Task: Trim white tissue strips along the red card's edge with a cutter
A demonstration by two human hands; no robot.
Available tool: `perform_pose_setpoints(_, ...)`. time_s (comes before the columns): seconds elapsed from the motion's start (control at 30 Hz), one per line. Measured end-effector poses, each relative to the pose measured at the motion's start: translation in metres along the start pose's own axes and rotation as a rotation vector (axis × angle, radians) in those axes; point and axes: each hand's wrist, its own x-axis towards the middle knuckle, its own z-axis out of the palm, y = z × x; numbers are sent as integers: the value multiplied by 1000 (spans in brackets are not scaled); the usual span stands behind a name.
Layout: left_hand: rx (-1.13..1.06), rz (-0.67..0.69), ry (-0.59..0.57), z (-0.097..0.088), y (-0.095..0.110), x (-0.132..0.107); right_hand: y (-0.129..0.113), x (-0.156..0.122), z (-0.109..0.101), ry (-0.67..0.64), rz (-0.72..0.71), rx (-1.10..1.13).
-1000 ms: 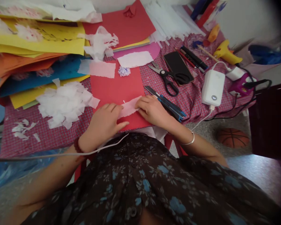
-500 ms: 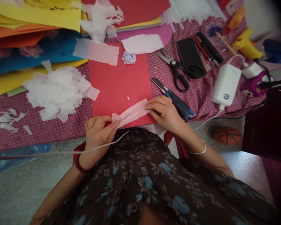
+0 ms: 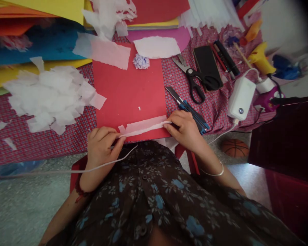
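Note:
A long strip of thin white tissue paper [image 3: 143, 126] stretches across the near edge of a red card sheet [image 3: 129, 87]. My left hand [image 3: 101, 145] pinches the strip's left end, fingers closed. My right hand [image 3: 186, 130] pinches its right end, fingers closed, just beside a blue utility knife [image 3: 188, 109]. The strip is held taut and roughly level between the two hands.
A heap of torn white tissue [image 3: 51, 97] lies left of the red sheet. Black scissors [image 3: 195, 83], a dark phone [image 3: 207, 63], pens [image 3: 226, 56] and a white charger [image 3: 241, 99] lie right. Coloured card stacks [image 3: 36, 41] fill the back. A basketball [image 3: 234, 147] sits on the floor.
The hands moved apart, drawing the tissue out from a short folded piece into a long flat strip. My left hand slid left to the table's near edge. The view tilted down slightly.

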Motion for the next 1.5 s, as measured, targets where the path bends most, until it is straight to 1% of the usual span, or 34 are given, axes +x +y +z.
perform_pose_setpoints(0.07, 23, -13, -16, 0, 1, 3, -1, -1, 1, 19, 12, -18)
perform_pose_setpoints(0.3, 171, -23, -15, 4, 2, 15, -5, 2, 9, 81, 109, -100)
perform_pose_setpoints(0.57, 233, -60, -39, 7, 4, 25, -11, 7, 12, 92, 145, -146)
perform_pose_setpoints(0.7, 266, -38, -8, 10, 1, 26, -14, 10, 13, 90, 171, -146)
perform_pose_setpoints(0.83, 274, -31, 14, 14, -5, 20, -15, 11, 14, 97, 182, -163)
perform_pose_setpoints(0.93, 292, 30, 52, 15, -5, 17, -17, 12, 14, 89, 197, -156)
perform_pose_setpoints(1.0, 299, 119, 45, 12, -2, 18, -17, 13, 14, 87, 211, -142)
perform_pose_setpoints(1.07, 305, 231, -29, 7, 2, 23, -17, 15, 14, 87, 226, -128)
perform_pose_setpoints(1.13, 290, 346, -150, 1, 5, 30, -15, 16, 13, 94, 240, -112)
perform_pose_setpoints(1.2, 257, 428, -262, -4, 8, 37, -13, 15, 12, 112, 240, -84)
perform_pose_setpoints(1.23, 243, 450, -300, -6, 9, 40, -14, 13, 11, 133, 232, -69)
perform_pose_setpoints(1.3, 222, 463, -329, -9, 10, 45, -18, 5, 11, 182, 186, -54)
perform_pose_setpoints(1.37, 222, 470, -350, -10, 11, 48, -26, -6, 15, 182, 78, -65)
perform_pose_setpoints(1.43, 244, 491, -337, -8, 11, 48, -35, -18, 23, 60, -106, -88)
perform_pose_setpoints(1.47, 252, 512, -307, -7, 10, 47, -38, -23, 28, -15, -156, -107)
perform_pose_setpoints(1.5, 252, 538, -260, -4, 9, 46, -40, -27, 33, -80, -176, -125)
